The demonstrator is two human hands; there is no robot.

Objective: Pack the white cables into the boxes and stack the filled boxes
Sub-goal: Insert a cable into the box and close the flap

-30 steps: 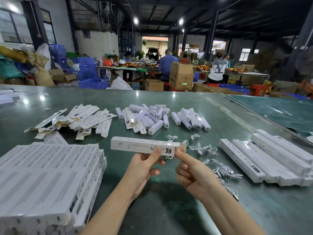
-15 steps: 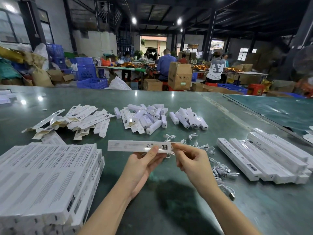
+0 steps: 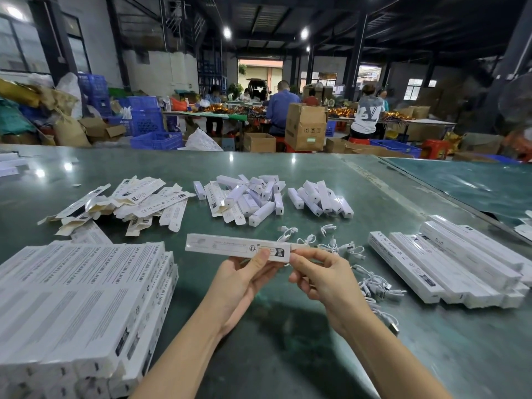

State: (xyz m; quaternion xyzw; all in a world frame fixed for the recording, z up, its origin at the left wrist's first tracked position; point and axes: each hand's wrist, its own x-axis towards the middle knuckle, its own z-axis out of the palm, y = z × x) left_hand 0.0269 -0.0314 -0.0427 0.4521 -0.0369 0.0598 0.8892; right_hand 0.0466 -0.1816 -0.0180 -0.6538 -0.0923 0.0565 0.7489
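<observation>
A long white box (image 3: 230, 246) lies level in the air above the green table (image 3: 288, 355). My left hand (image 3: 241, 280) grips its right part from below, thumb on the printed label. My right hand (image 3: 322, 275) pinches the box's right end with curled fingertips. Loose white cables (image 3: 331, 246) lie scattered just behind and to the right of my hands, with more of these cables (image 3: 377, 289) nearer my right wrist. A stack of white boxes (image 3: 72, 306) sits at the left. Another row of boxes (image 3: 449, 260) lies at the right.
Flat unfolded cartons (image 3: 129, 203) lie at the far left of the table. Small white blocks (image 3: 250, 197) are heaped at the far middle, with a second group of blocks (image 3: 322, 200) beside them. People work at tables beyond, among cardboard cartons (image 3: 305, 125) and blue crates (image 3: 149, 122).
My right hand moved from an extended finger beside the box end to pinching that end with curled fingers. The brown flap that stuck out at the box's right end no longer shows.
</observation>
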